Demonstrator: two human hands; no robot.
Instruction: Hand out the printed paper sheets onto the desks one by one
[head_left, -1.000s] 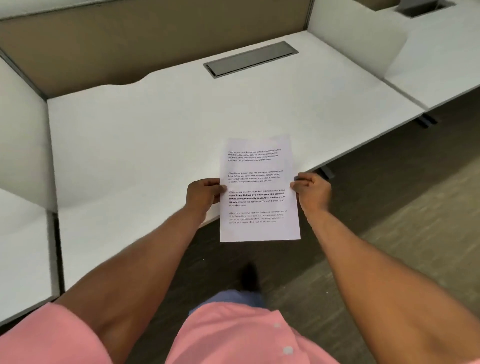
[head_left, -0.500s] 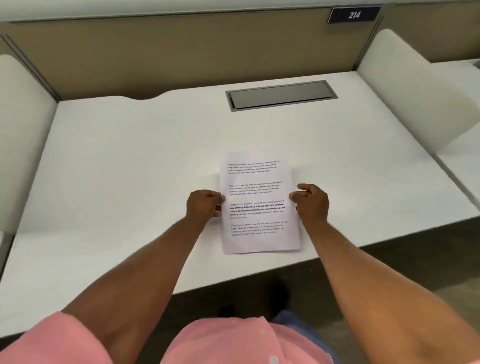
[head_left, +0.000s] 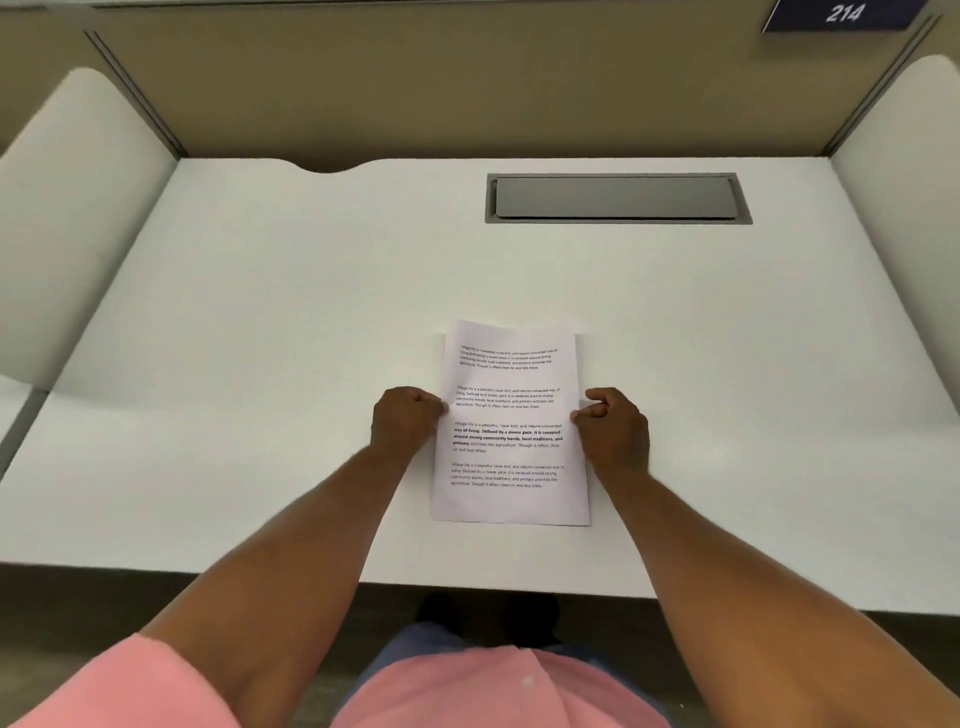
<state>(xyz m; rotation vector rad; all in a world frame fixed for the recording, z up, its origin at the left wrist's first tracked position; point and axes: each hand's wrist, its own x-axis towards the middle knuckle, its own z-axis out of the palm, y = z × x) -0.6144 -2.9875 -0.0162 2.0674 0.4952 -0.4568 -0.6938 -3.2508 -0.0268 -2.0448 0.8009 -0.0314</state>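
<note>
Head view: sheets (head_left: 511, 423) seemingly pinched between both hands' grip.

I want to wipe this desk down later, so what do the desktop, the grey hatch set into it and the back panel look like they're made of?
Desktop: looks like white matte laminate, smooth and even with no grain, though the core is hidden.
Grey hatch: probably brushed metal or grey plastic; flat, dull sheen, framed rim. Hard to tell which.
Back panel: tan and flat, possibly fabric-covered board; no weave resolves.
</note>
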